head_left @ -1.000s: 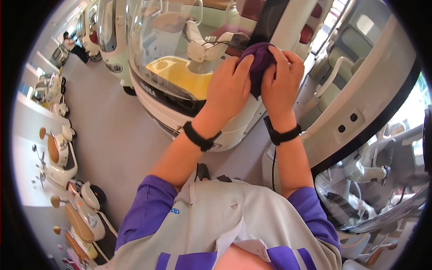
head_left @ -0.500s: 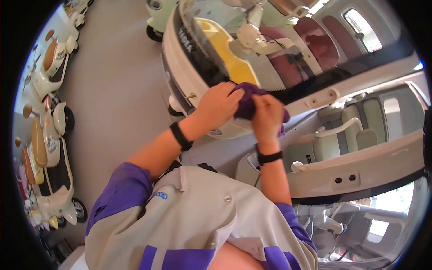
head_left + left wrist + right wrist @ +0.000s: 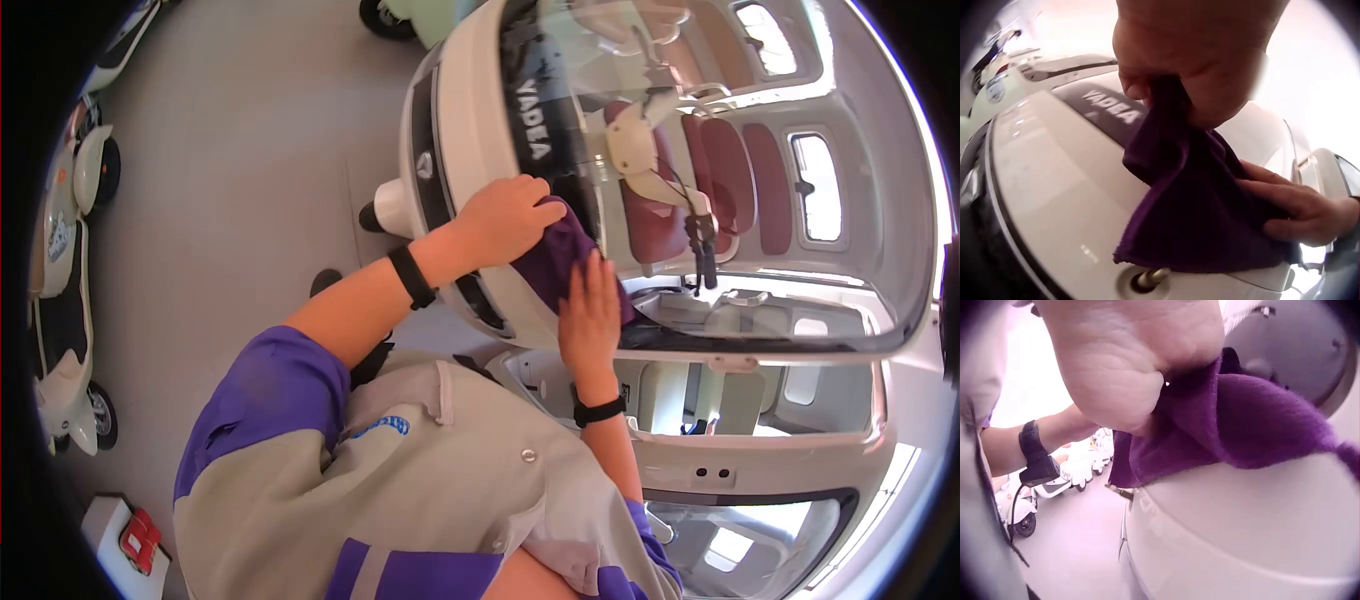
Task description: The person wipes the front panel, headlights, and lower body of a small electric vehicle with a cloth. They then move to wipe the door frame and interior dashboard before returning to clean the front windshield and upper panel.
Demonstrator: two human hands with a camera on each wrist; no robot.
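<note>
Far left in the head view, parked cream scooters (image 3: pixel 60 330) line the grey showroom floor (image 3: pixel 230 160). A second ago both hands bunched the purple cloth high, near the enclosed vehicle's dashboard; half a second ago they were lowering it toward the front edge. Now the cloth lies spread on the white nose of the enclosed electric vehicle (image 3: pixel 455 130), just below the windshield (image 3: pixel 700 180) and its "YADEA" band, so I judge wiping of the front panel is starting rather than folding.

The left hand (image 3: pixel 505 215) reaches forward with the forearm stretched, wrist strap showing, its fingers curled round the upper edge of the purple microfibre cloth (image 3: pixel 555 258); the left wrist view shows that edge pinched under the palm. The right hand (image 3: pixel 590 315) comes up from below, elbow tucked close to the grey-and-purple jacket (image 3: pixel 420 480), fingers fairly straight on the cloth's lower part, while the right wrist view shows its thumb side nipping a fold.
</note>
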